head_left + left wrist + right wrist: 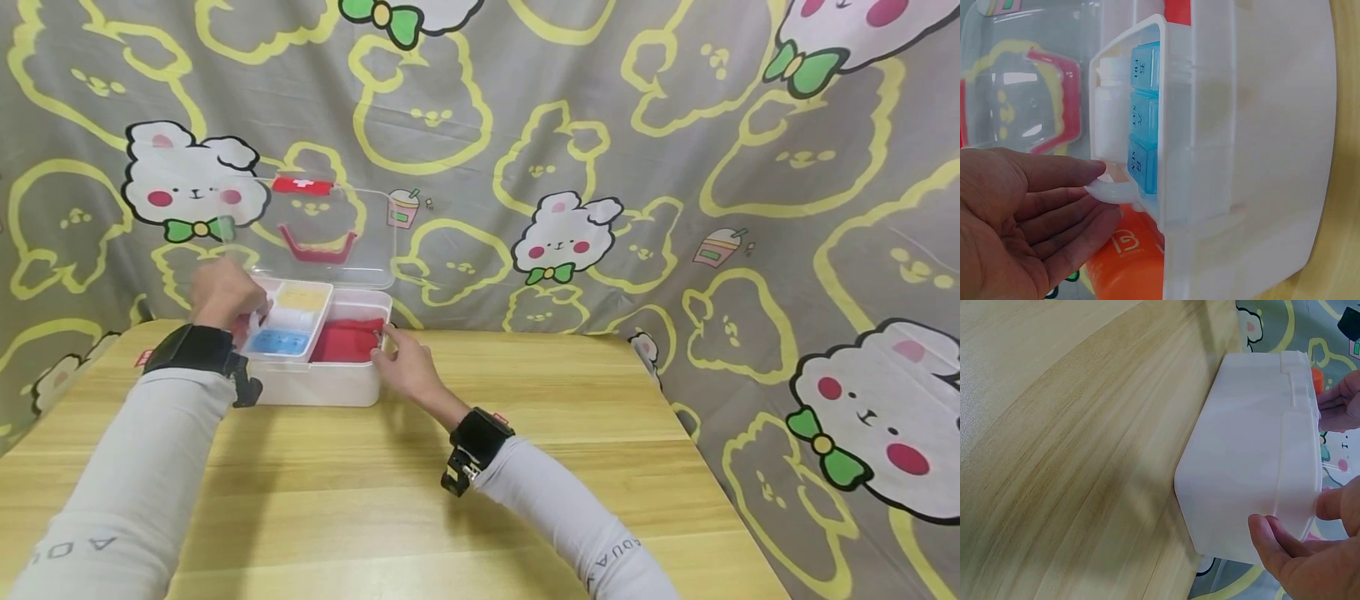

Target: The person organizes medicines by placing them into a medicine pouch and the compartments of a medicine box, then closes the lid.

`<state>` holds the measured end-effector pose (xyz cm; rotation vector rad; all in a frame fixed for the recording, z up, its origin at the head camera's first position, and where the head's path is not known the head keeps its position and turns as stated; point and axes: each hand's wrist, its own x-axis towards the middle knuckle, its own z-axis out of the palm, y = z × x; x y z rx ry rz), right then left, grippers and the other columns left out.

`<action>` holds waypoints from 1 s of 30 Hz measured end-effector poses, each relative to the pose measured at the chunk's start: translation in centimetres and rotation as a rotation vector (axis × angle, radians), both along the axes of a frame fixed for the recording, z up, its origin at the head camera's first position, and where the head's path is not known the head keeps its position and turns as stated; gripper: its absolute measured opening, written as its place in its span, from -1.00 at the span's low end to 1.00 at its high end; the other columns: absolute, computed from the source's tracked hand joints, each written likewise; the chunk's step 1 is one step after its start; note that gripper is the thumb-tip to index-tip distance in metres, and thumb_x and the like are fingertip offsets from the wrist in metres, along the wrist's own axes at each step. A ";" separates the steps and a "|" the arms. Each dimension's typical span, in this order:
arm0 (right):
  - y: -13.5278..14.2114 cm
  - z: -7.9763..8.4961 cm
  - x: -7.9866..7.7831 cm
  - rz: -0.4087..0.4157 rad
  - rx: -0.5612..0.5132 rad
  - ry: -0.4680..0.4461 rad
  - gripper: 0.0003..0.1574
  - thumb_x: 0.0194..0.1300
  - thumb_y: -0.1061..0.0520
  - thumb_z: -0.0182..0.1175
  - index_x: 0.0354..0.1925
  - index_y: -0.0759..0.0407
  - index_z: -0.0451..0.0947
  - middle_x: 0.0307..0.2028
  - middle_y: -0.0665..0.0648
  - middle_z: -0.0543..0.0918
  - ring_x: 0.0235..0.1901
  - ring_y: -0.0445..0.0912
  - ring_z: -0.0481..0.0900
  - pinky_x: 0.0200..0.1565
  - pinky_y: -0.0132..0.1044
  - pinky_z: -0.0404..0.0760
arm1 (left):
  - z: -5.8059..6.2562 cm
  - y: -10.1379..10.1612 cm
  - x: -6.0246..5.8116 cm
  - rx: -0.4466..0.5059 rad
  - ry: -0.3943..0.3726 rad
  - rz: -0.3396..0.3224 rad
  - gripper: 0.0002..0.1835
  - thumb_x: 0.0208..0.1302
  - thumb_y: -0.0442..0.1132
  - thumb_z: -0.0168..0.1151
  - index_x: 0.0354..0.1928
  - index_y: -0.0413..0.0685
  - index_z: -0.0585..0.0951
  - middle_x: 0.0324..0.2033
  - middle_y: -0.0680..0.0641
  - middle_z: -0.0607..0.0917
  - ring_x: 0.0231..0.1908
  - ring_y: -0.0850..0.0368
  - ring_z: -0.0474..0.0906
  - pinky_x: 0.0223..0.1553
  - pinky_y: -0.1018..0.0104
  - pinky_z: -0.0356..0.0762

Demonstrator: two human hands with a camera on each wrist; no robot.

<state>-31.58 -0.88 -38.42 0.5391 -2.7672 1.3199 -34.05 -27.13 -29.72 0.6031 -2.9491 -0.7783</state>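
A white first-aid box (315, 385) stands on the table with its clear lid raised. Inside, on the left, sits a white tray (318, 337) with a blue pill organizer (277, 342), a white bottle (1112, 119) and something yellowish (303, 296). My left hand (1041, 219) pinches the tray's white handle (1112, 191) between thumb and fingers. Beneath that handle shows an orange bottle (1129, 262). My right hand (408, 367) grips the box's right wall, thumb at the rim and fingers outside. Red cloth-like material (348, 340) lies in the box's right part.
The clear lid (360, 242), with a red handle and a red cross label, leans back near the patterned curtain (480, 150). Wood-grain tabletop (360, 500) extends in front and to the right of the box.
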 end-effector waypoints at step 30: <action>-0.1 0.0 0.0 0.006 -0.009 -0.028 -0.31 0.45 0.07 0.12 0.49 0.11 0.32 -0.34 0.16 0.71 -0.56 -0.23 0.53 -0.56 -0.43 0.48 | -0.8 -0.1 0.4 0.027 -0.053 -0.001 -0.66 0.23 -0.27 0.35 -0.18 -0.51 0.57 -0.47 -0.28 0.51 -0.52 -0.09 0.51 -0.56 0.25 0.45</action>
